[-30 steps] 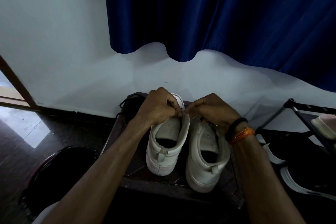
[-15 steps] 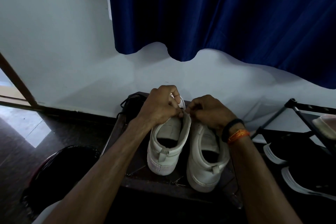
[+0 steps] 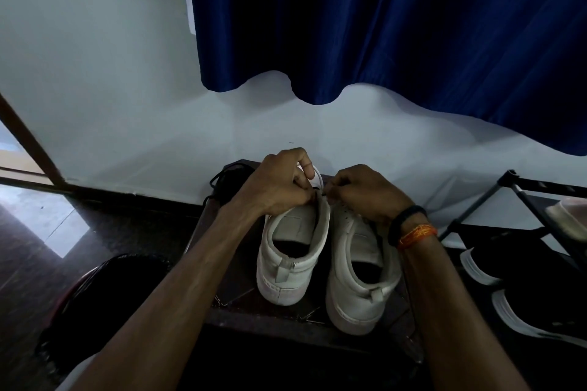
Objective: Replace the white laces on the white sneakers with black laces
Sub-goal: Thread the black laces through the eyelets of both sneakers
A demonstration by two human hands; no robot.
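Observation:
Two white sneakers stand side by side, heels toward me, on a dark low stand (image 3: pixel 286 320). The left sneaker (image 3: pixel 290 251) is raised at its toe; the right sneaker (image 3: pixel 359 267) lies flat. My left hand (image 3: pixel 273 184) grips the front of the left sneaker with its fingers curled. My right hand (image 3: pixel 368 194) pinches a thin dark lace end (image 3: pixel 320 194) at the left sneaker's eyelets. Black laces (image 3: pixel 222 181) lie bunched behind my left hand. The lacing area itself is hidden by my hands.
A dark round bin (image 3: pixel 104 295) sits on the floor at lower left. A black shoe rack (image 3: pixel 540 200) with black-and-white shoes (image 3: pixel 524 295) stands at right. A white wall (image 3: pixel 95 89) and blue curtain (image 3: pixel 381 25) are behind.
Both hands have lifted slightly at the toe of the left sneaker, and my left index finger has straightened upward a little. The sneakers stay where they were.

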